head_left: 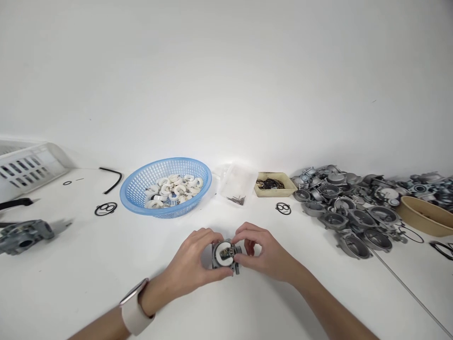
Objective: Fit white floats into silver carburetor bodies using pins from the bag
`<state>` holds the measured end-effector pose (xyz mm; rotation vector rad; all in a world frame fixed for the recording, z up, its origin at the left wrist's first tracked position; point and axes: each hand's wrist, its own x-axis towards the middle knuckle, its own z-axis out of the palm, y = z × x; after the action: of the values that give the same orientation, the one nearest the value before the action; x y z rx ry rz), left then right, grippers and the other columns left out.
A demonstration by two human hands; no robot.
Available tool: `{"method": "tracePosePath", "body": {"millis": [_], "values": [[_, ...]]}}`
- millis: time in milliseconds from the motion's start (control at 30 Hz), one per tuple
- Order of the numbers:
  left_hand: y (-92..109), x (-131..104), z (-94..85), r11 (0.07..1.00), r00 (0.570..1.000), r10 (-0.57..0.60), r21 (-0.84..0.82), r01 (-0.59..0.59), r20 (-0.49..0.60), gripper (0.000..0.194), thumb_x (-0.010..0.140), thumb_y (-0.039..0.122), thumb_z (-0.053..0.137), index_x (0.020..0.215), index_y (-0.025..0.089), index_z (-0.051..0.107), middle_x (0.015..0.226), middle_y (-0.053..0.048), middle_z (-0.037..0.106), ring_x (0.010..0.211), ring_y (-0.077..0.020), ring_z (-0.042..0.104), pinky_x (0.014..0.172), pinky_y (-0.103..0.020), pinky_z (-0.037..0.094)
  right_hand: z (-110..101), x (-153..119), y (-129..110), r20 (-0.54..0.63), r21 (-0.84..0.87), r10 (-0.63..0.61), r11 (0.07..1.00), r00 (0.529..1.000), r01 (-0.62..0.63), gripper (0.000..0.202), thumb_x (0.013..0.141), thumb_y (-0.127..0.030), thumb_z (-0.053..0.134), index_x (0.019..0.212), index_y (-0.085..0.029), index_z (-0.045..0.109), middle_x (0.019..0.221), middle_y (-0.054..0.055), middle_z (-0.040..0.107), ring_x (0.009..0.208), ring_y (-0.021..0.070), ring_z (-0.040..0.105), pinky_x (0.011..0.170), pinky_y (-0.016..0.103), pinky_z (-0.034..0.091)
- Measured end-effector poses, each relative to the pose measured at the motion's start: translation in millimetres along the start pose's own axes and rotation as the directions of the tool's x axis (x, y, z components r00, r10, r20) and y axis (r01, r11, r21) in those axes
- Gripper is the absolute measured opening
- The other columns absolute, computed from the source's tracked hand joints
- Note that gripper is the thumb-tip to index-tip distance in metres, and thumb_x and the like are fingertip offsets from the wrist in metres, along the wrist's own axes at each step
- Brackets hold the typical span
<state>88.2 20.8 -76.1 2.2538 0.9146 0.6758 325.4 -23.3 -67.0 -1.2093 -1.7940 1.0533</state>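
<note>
A grey metal carburetor body [214,262] sits on the white table in front of me, its inner side facing up. Inside it lies a white C-shaped float [221,259]. My left hand [191,259] grips the body from the left, thumb along the near edge and fingers at the far side. My right hand [264,250] is at the body's right side, thumb and index finger bent close to the float's hinge end. Whether a small part is between those fingertips is hidden.
A blue basket [129,196] holds several white floats. Behind the hands are a plastic bag of pins [239,184] and a cream tray [276,192] of black rings. Metal carburetor parts [357,217] pile up at right, near a tan bowl [424,219]. At left lies another carburetor [26,236].
</note>
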Motion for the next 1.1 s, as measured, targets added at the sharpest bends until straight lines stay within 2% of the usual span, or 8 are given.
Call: {"method": "tracePosePath", "body": {"millis": [167, 467, 733, 900, 1100], "values": [[0.9, -1.6, -0.6, 1.0, 0.999, -0.023, -0.02, 0.024, 0.023, 0.041, 0.076, 0.042, 0.087, 0.105, 0.025, 0.064, 0.099, 0.0, 0.068, 0.091, -0.0238, 0.062, 0.082, -0.038, 0.047, 0.9, -1.4, 1.2, -0.028, -0.018, -0.04, 0.999, 0.999, 0.04, 0.019, 0.083, -0.022, 0.077, 0.102, -0.026, 0.077, 0.106, 0.002, 0.065, 0.067, 0.0104, 0.054, 0.062, 0.027, 0.047], [0.4, -2.0, 2.0, 1.0, 1.0, -0.009, -0.003, 0.009, -0.009, 0.04, 0.08, 0.046, 0.084, 0.107, 0.025, 0.064, 0.1, -0.002, 0.068, 0.091, -0.0238, 0.062, 0.081, -0.038, 0.048, 1.2, -0.9, 5.3, -0.032, -0.061, -0.091, 0.994, 0.995, 0.089, 0.021, 0.084, -0.022, 0.076, 0.104, -0.026, 0.078, 0.106, 0.002, 0.066, 0.066, 0.0098, 0.053, 0.062, 0.026, 0.048], [1.5, 0.6, -2.5, 0.999, 0.999, -0.009, -0.049, 0.01, 0.031, 0.038, 0.082, 0.044, 0.083, 0.109, 0.026, 0.064, 0.105, -0.002, 0.07, 0.099, -0.0247, 0.063, 0.089, -0.041, 0.049, -0.6, -0.8, 2.0, -0.022, -0.068, -0.042, 0.997, 0.999, 0.04, 0.02, 0.086, -0.026, 0.077, 0.106, -0.027, 0.076, 0.111, 0.003, 0.066, 0.07, 0.0119, 0.054, 0.063, 0.027, 0.05], [1.7, -0.4, -2.8, 0.998, 1.0, 0.024, -0.062, -0.024, -0.003, 0.04, 0.081, 0.033, 0.082, 0.116, 0.026, 0.062, 0.111, -0.002, 0.07, 0.103, -0.0247, 0.064, 0.094, -0.042, 0.048, -1.8, -3.1, 2.0, -0.004, -0.122, -0.086, 0.989, 0.996, 0.085, 0.024, 0.087, -0.024, 0.077, 0.11, -0.029, 0.074, 0.111, 0.002, 0.065, 0.071, 0.0119, 0.053, 0.066, 0.029, 0.05], [3.9, -1.4, -3.9, 0.992, 0.994, 0.102, -0.07, -0.104, -0.028, 0.026, 0.088, 0.027, 0.073, 0.113, 0.025, 0.065, 0.109, -0.003, 0.07, 0.102, -0.0231, 0.065, 0.091, -0.039, 0.051, -3.3, -4.6, 1.9, -0.012, -0.13, -0.081, 0.988, 0.997, 0.079, 0.021, 0.09, -0.026, 0.076, 0.11, -0.028, 0.074, 0.112, 0.003, 0.064, 0.071, 0.0118, 0.053, 0.064, 0.028, 0.05]]}}
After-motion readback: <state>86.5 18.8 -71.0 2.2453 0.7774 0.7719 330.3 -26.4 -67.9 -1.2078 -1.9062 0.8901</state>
